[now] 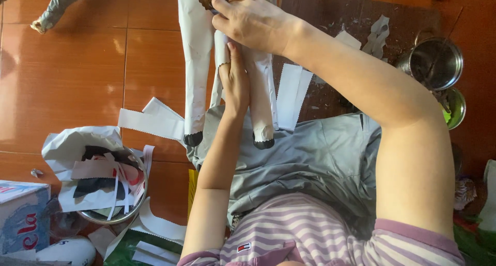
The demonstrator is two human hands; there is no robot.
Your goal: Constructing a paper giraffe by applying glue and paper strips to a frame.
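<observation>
Glossy orange-brown tiled floor [67,64] fills the scene, littered with paper scraps. Nearest, at six o'clock, lie the person's purple-and-white striped shirt and grey shorts [310,152]. At eight o'clock sits a round metal bowl stuffed with torn paper scraps [111,186], with white pinked-edge paper strips [150,122] just beyond it.

Toward twelve o'clock stands a white paper-covered animal figure with black-tipped legs [195,74], its legs pointing down onto the lap. The left hand [235,82] lies flat, fingers together and extended, pressing a paper strip against one leg. The right hand [253,20] is curled over the top of the figure, gripping it where bare wicker framing shows.

At two o'clock, well apart, a shiny steel pot [436,63] stands on a dark mat [330,18], a green-lined bowl [455,108] just beside it.
</observation>
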